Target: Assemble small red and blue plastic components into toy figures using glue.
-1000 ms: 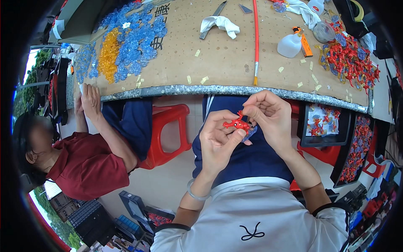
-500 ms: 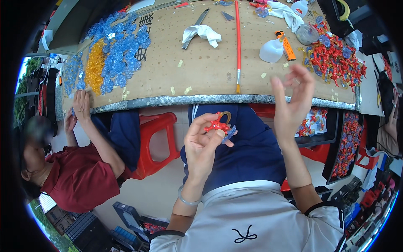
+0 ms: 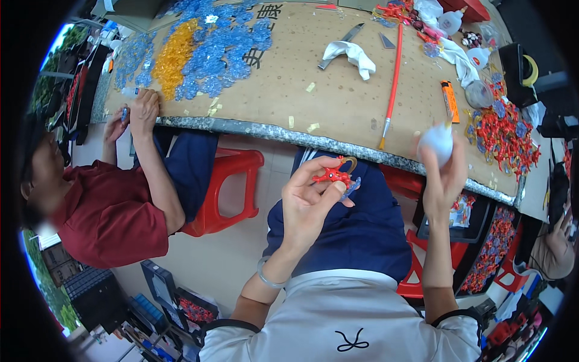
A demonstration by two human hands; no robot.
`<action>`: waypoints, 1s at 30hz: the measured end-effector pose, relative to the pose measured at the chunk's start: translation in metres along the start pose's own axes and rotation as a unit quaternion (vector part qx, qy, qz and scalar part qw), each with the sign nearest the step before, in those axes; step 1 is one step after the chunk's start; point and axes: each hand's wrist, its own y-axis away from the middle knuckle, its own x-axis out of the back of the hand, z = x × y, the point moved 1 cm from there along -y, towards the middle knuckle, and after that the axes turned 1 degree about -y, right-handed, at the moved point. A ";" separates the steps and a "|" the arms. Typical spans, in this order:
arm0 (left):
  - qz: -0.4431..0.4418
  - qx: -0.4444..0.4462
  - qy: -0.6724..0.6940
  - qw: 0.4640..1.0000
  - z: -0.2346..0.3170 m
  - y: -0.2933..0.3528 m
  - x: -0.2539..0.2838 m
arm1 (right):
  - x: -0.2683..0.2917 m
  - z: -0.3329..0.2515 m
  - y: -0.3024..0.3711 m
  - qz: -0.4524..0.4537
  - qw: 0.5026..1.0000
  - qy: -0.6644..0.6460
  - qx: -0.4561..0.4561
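Observation:
Between the thumb and fingers of my left hand (image 3: 310, 196) is a small red plastic figurine (image 3: 332, 175) with a clear blue part at its lower side and a yellow loop on top. It hangs over my lap, just off the table's front edge. My right hand (image 3: 443, 175) is closed around a white squeeze bottle (image 3: 438, 143) with a narrow yellowish tip pointing up. That bottle is above the table edge, beside a paintbrush (image 3: 393, 90) with a long red handle. The right fingers are partly blurred and partly behind the bottle.
Blue clear pieces (image 3: 220, 60) and orange ones (image 3: 175, 60) cover the table's left. A red figurine pile (image 3: 503, 136) lies right, near an orange box (image 3: 450, 101). A knife (image 3: 342, 45) lies under white cloth (image 3: 353, 58). A co-worker (image 3: 114, 211) sits left, holding a small bottle.
My right hand has taken the white squeeze bottle off the table and lifted it toward me. The left hand still holds the figurine. The whole view has shifted, and the co-worker now holds a bottle.

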 end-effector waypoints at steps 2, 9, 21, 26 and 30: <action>-0.002 0.001 0.009 1.000 0.003 -0.002 -0.001 | 0.007 -0.016 0.024 -0.079 0.997 -0.003 -0.002; -0.018 -0.009 -0.007 1.000 0.007 -0.005 -0.004 | 0.009 -0.025 0.054 -0.178 0.982 -0.036 0.043; -0.024 0.025 -0.026 0.999 0.009 0.000 -0.009 | 0.007 -0.037 0.046 -0.122 0.976 0.067 0.169; -0.044 0.039 -0.036 0.998 0.010 0.000 -0.010 | 0.007 -0.041 0.045 -0.124 0.975 0.078 0.169; -0.045 0.039 -0.042 0.997 0.008 0.000 -0.009 | 0.007 -0.041 0.045 -0.122 0.972 0.087 0.181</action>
